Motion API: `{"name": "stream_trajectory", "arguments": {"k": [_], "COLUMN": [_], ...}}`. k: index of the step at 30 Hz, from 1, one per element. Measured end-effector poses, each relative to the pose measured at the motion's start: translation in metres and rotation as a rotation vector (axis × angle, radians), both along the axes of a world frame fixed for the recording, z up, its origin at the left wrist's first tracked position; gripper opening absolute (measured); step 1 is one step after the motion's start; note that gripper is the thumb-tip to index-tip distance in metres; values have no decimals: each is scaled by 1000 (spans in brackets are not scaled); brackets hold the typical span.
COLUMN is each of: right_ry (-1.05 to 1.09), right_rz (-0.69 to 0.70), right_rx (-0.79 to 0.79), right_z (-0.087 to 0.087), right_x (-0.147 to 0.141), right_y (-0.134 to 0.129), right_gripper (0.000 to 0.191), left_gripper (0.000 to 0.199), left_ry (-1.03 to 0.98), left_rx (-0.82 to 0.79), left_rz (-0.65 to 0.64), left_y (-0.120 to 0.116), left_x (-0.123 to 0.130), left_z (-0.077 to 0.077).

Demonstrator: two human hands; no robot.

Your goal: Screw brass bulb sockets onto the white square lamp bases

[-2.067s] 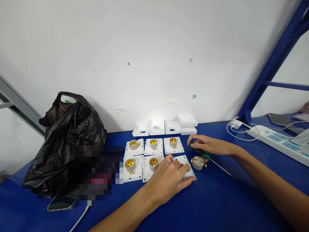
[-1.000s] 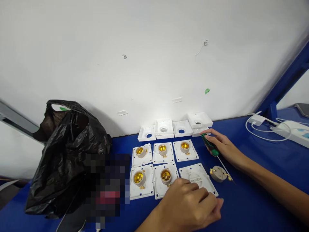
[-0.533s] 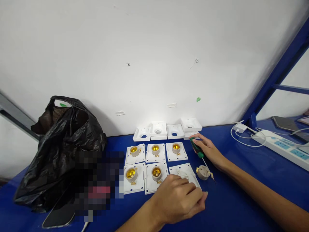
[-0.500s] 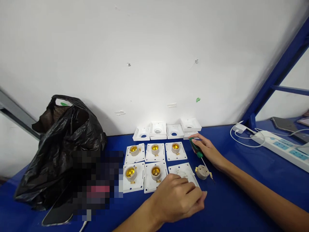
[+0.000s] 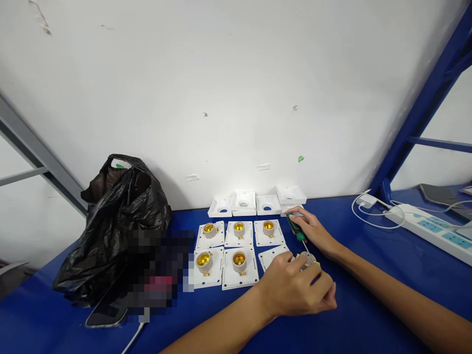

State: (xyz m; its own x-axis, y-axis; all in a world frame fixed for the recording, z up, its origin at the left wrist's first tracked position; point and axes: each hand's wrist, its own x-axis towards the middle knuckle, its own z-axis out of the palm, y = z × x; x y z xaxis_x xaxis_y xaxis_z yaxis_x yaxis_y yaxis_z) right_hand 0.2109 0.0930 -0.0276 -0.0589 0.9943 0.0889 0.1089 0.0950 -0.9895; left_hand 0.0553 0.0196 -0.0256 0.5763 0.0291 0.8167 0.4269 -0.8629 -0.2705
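While the right hand (image 5: 313,231) grips a green-handled screwdriver (image 5: 294,228), the left hand (image 5: 298,290) pinches a round beige socket (image 5: 307,259).

The left hand (image 5: 298,290) covers most of the near-right plate (image 5: 271,255) and part of the loose socket (image 5: 307,258); its grip there cannot be told. The screwdriver (image 5: 295,230) tip is hidden behind that hand. A pixelated patch (image 5: 158,273) blurs things beside the bag (image 5: 114,226). Both forearms run off the bottom edge.
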Motion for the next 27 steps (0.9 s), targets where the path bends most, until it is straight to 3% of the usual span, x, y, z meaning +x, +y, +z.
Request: {"name": "stream_trajectory", "arguments": {"k": [4, 12, 22, 27], "right_ry": [-3, 26, 85, 105], "right_rz": [5, 16, -92, -139], "right_rx": [-2, 4, 30, 36], "right_z": [1, 0, -1, 0], "right_x": [1, 2, 0, 0], "right_y": [-1, -1, -3, -6], "right_gripper": [41, 36, 44, 44], "left_gripper": [14, 17, 40, 46], "left_ry": [161, 363, 283, 273], "left_rx": [-150, -243, -562, -601], "left_rz": [46, 85, 185, 191], "left_y": [-1, 0, -5, -6], "left_x": [2, -3, -24, -27], "left_z": [-1, 0, 6, 3]}}
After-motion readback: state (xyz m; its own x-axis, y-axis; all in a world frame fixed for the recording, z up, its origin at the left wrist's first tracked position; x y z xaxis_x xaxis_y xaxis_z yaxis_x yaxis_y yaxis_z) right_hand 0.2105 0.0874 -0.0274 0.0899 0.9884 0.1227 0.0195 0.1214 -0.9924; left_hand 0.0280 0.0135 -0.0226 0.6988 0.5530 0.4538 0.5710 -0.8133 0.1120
